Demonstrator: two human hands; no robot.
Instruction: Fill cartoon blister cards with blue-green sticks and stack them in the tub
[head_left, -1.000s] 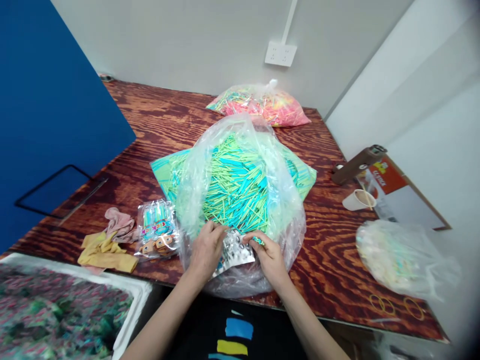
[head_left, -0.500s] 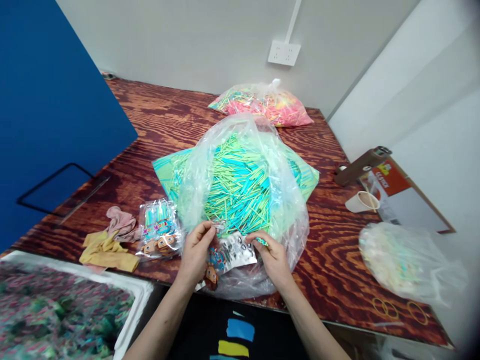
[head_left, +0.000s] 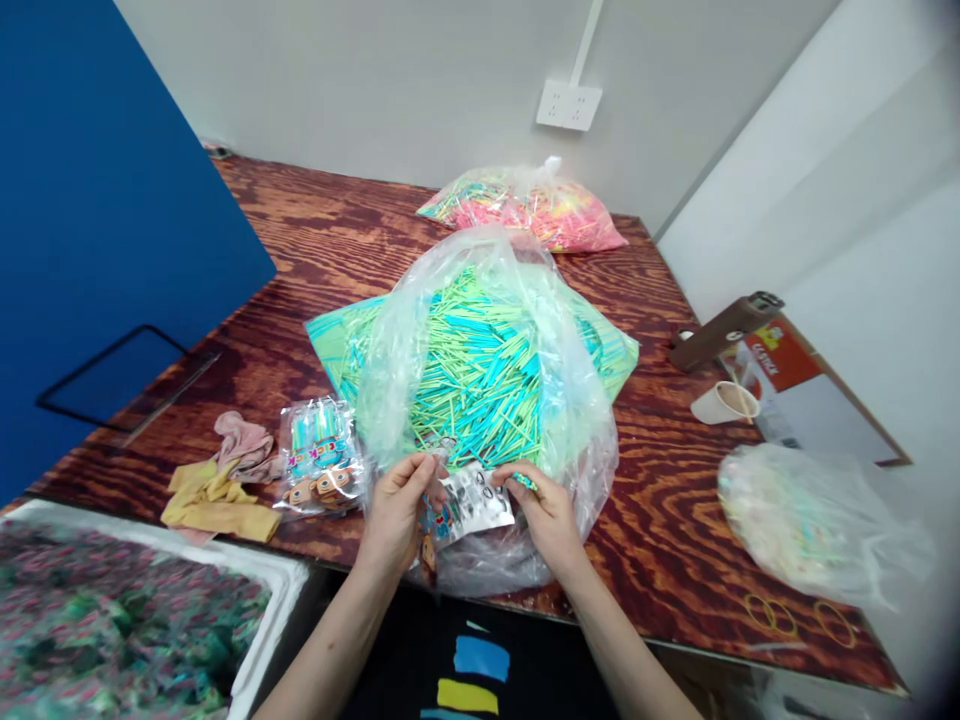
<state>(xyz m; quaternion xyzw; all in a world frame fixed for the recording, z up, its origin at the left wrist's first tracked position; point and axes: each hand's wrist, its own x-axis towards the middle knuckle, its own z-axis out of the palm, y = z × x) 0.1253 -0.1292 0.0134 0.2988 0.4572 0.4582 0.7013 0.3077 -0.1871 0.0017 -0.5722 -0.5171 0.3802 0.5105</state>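
Observation:
A big clear plastic bag full of green and blue sticks lies open in the middle of the wooden table. At its near rim my left hand pinches the left edge of a small printed packet, thumb and fingers closed on it. My right hand grips the packet's right edge and also pinches a few blue-green sticks between its fingertips. A filled packet of the same kind lies just left of the bag.
Yellow and pink cloths lie at the left. A white tray of wrapped pieces sits bottom left. A pink-stick bag lies at the back, another bag at the right, with a cup, a brown tool and rubber bands.
My left hand lifted from lying flat on the packet and now pinches its left edge, raising it slightly. My right hand has barely moved.

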